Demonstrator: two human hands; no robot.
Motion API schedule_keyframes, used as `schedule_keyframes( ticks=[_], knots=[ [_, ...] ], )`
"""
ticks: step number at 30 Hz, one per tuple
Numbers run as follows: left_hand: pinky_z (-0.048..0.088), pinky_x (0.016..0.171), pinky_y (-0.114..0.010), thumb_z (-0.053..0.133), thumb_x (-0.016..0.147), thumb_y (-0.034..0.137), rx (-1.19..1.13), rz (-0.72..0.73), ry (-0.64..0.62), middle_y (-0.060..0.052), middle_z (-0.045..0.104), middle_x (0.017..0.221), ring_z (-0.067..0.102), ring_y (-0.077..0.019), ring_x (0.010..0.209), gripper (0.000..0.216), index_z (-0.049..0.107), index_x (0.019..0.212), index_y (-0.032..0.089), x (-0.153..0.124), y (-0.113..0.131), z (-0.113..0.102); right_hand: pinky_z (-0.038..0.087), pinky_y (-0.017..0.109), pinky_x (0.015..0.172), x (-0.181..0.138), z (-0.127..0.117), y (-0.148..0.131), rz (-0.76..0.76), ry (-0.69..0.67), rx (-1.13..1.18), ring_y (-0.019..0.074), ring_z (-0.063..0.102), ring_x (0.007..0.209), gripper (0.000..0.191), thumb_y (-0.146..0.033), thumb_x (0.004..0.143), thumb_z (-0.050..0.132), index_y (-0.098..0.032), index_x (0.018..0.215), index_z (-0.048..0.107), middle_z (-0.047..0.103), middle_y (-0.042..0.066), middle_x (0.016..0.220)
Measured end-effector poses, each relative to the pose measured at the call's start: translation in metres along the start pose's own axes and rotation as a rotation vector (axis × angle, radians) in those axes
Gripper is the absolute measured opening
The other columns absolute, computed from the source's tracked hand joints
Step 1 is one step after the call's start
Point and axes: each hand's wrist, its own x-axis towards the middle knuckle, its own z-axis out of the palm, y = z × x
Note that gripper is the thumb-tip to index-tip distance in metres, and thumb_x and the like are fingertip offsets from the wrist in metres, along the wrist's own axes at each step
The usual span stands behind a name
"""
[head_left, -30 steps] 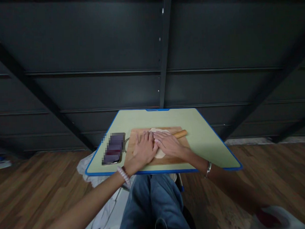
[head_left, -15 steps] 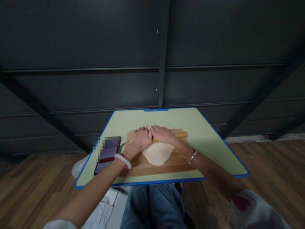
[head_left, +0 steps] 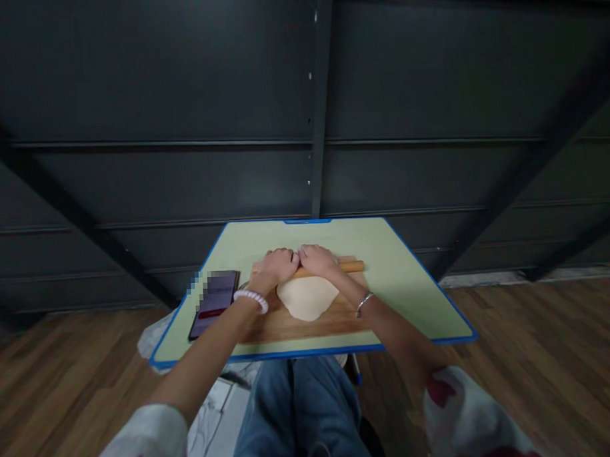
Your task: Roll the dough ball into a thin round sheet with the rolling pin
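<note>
A flat, pale sheet of dough (head_left: 307, 298) lies on a wooden board (head_left: 298, 330). Across its far edge runs a wooden rolling pin (head_left: 354, 267), its right end showing bare. My left hand (head_left: 280, 264) is closed over the pin's left part, fingers curled over the far side. Close beside it, my right hand (head_left: 318, 260) grips the middle of the pin, the two hands nearly touching at the thumbs. Under my palms the pin and the dough's far edge are partly hidden.
The board rests on a pale green folding table (head_left: 407, 291) with a blue rim. Left of the board lies a phone (head_left: 215, 305), partly pixelated. Dark metal panels (head_left: 183, 179) stand behind the table. My knees (head_left: 296, 402) are under its near edge.
Both hands have come slightly apart and now sit side by side on the rolling pin, fingers more curled. The whole view has shifted a little.
</note>
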Motion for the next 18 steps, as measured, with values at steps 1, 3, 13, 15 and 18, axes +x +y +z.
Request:
schedule_keyframes(
  ticks=[1, 3, 13, 15, 18],
  knots=[
    [0.046, 0.084, -0.037, 0.024, 0.093, 0.035, 0.015, 0.012, 0.01, -0.014, 0.069, 0.102, 0.064, -0.0241, 0.095, 0.048, 0.067, 0.095, 0.014, -0.004, 0.001, 0.001, 0.048, 0.032, 0.08, -0.005, -0.001, -0.002, -0.005, -0.002, -0.006, 0.0229, 0.066, 0.094, 0.034, -0.023, 0.095, 0.032, -0.016, 0.103, 0.064, 0.069, 0.013, 0.106],
    [0.045, 0.087, -0.04, 0.027, 0.093, 0.034, 0.035, 0.04, 0.045, -0.013, 0.068, 0.105, 0.062, -0.0249, 0.099, 0.043, 0.065, 0.099, 0.014, -0.015, 0.004, 0.002, 0.049, 0.034, 0.078, -0.015, 0.0, -0.007, -0.018, 0.008, -0.022, 0.0242, 0.066, 0.092, 0.031, -0.023, 0.093, 0.035, -0.016, 0.103, 0.063, 0.069, 0.013, 0.105],
    [0.04, 0.096, -0.034, 0.026, 0.093, 0.027, -0.044, 0.148, 0.12, -0.011, 0.062, 0.12, 0.057, -0.0201, 0.111, 0.04, 0.054, 0.119, 0.013, -0.051, 0.008, 0.01, 0.047, 0.034, 0.086, -0.062, 0.011, -0.021, -0.017, 0.143, -0.033, 0.0219, 0.06, 0.108, 0.038, -0.025, 0.097, 0.026, -0.014, 0.124, 0.051, 0.06, 0.016, 0.123],
    [0.04, 0.098, -0.032, 0.025, 0.093, 0.026, -0.073, 0.183, 0.129, -0.012, 0.059, 0.125, 0.055, -0.0192, 0.115, 0.041, 0.052, 0.122, 0.012, -0.058, 0.009, 0.01, 0.047, 0.035, 0.088, -0.07, 0.012, -0.022, -0.051, 0.181, -0.037, 0.0226, 0.059, 0.109, 0.038, -0.024, 0.096, 0.028, -0.013, 0.124, 0.052, 0.058, 0.016, 0.125],
    [0.037, 0.102, -0.032, 0.025, 0.093, 0.027, -0.079, 0.225, 0.162, -0.014, 0.055, 0.131, 0.052, -0.0196, 0.12, 0.043, 0.05, 0.125, 0.011, -0.076, 0.012, 0.01, 0.045, 0.035, 0.09, -0.086, 0.014, -0.026, -0.121, 0.225, -0.035, 0.0233, 0.059, 0.109, 0.039, -0.024, 0.097, 0.027, -0.011, 0.121, 0.055, 0.06, 0.016, 0.123]
  ],
)
